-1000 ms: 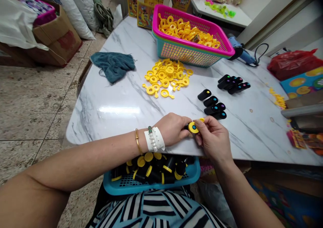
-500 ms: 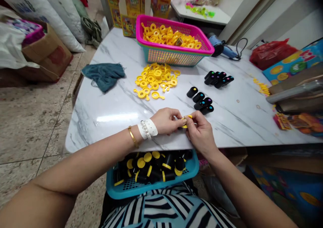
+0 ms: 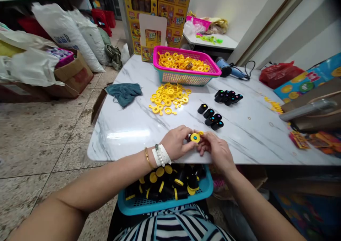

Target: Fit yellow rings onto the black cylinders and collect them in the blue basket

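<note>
My left hand (image 3: 177, 143) is closed around a small black cylinder, mostly hidden by the fingers. On its end sits a yellow ring cap (image 3: 192, 138) with a blue dot showing in the centre. Fingers of my right hand (image 3: 217, 148) pinch the cap's small tab at its upper right. Beyond the hands, several black cylinders (image 3: 210, 120) with coloured dots lie in a cluster, and another group of black cylinders (image 3: 228, 98) lies farther back. Loose yellow ring caps (image 3: 170, 95) form a pile left of them.
A pink-rimmed basket (image 3: 183, 51) full of yellow rings stands at the back. Below the table edge, a blue basket (image 3: 128, 209) holds black cylinders with yellow ends. A teal cloth (image 3: 124, 93) lies left; a blue power tool (image 3: 237, 72) and red bag (image 3: 278, 74) are at the right.
The camera view has tilted up. Both hands stay together at the table's front edge; the cylinder turned so its capped end hid behind the fingers, and now faces me again.
</note>
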`<state>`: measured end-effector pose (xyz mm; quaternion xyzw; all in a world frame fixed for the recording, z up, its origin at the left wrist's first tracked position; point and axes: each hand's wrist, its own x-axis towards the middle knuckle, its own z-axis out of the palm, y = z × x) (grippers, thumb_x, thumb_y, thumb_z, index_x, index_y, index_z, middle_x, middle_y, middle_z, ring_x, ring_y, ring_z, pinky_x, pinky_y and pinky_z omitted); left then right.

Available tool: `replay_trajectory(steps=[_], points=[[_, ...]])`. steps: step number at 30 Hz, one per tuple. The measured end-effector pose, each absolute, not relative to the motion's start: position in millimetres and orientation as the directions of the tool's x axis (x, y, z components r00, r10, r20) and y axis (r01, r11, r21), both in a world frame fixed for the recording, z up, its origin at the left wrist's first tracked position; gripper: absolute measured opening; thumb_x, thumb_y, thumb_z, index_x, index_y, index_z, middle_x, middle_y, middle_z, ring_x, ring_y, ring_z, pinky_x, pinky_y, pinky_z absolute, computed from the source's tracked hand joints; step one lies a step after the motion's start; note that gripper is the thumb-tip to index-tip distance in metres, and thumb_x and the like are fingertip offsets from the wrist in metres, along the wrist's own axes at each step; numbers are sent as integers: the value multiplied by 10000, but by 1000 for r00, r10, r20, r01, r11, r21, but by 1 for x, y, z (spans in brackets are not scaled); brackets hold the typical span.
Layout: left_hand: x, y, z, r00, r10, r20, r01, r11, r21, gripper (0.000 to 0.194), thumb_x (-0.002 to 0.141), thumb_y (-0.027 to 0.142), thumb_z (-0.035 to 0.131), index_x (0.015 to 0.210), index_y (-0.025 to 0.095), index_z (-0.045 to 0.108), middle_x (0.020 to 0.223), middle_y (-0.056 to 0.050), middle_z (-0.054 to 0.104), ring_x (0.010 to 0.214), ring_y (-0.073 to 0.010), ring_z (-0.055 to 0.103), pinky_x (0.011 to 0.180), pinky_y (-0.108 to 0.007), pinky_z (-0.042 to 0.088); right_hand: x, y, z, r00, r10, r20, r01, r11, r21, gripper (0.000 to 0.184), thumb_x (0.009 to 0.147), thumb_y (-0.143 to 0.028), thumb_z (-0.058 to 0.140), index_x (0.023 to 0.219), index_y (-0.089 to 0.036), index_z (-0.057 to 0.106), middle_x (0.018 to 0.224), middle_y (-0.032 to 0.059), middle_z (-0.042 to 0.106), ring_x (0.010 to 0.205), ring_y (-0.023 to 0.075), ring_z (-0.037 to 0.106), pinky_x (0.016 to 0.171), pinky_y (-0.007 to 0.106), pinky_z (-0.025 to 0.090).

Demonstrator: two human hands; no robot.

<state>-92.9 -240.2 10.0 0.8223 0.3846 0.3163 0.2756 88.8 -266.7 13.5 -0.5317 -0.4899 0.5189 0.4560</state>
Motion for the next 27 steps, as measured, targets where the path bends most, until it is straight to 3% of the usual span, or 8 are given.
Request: replay_trajectory(steps=[3, 7, 12, 16, 21, 24, 27], points=[[-92, -238, 10, 532, 786, 315, 454, -579, 678, 262, 840, 325, 615, 1034, 151, 649, 861, -35, 595, 747, -142, 563, 725, -262, 477, 103, -254, 21, -144, 939, -312, -30, -319, -947, 398, 797, -524, 679, 765, -128, 656, 561, 14, 612, 437, 88, 511, 417, 196, 413], [-88, -238, 17, 558, 777, 292, 468, -584, 663, 234, 861, 314, 569, 1003, 157, 668, 840, -34, 576, 737, -140, 549, 716, -257, 461, 109, -237, 36, -325, 846, -423, 126, -404, -906, 335, 722, -425, 781, 787, -158, 589, 512, -27, 609, 396, 71, 500, 397, 162, 374], [-85, -235, 24, 553, 799, 235, 489, -540, 685, 177, 860, 290, 567, 824, 148, 667, 681, 5, 517, 628, -121, 494, 630, -239, 401, 101, -236, 41, -311, 874, -373, 220, -316, -923, 319, 794, -435, 704, 786, -189, 502, 494, -48, 600, 394, 93, 534, 416, 186, 426], [-88, -238, 19, 577, 802, 153, 525, -508, 683, 235, 873, 388, 600, 947, 184, 692, 693, 5, 551, 652, -129, 538, 643, -236, 413, 101, -245, 29, -303, 897, -322, 216, -264, -940, 318, 833, -462, 649, 948, -200, 510, 527, -73, 588, 362, 89, 503, 370, 183, 391], [-81, -251, 15, 553, 828, 85, 689, -513, 513, 402, 904, 549, 496, 1039, 219, 682, 835, -31, 601, 731, -175, 603, 642, -275, 448, 99, -249, 21, -313, 910, -272, 205, -215, -955, 283, 810, -441, 669, 833, -194, 533, 612, -60, 575, 428, 71, 508, 391, 184, 413], [-73, -260, 14, 481, 873, 75, 789, -469, 396, 405, 939, 513, 431, 1049, 198, 660, 867, -48, 616, 746, -200, 620, 610, -295, 452, 93, -254, 22, -230, 946, -227, 249, -168, -954, 283, 807, -437, 664, 792, -202, 507, 611, -71, 546, 421, 66, 489, 383, 185, 401], [-69, -268, 13, 448, 891, 68, 824, -442, 355, 373, 943, 472, 431, 1063, 183, 634, 897, -57, 626, 760, -210, 635, 619, -309, 476, 89, -259, 21, -185, 961, -206, 309, -142, -941, 288, 831, -464, 617, 803, -205, 496, 582, -77, 527, 395, 69, 463, 375, 189, 366]])
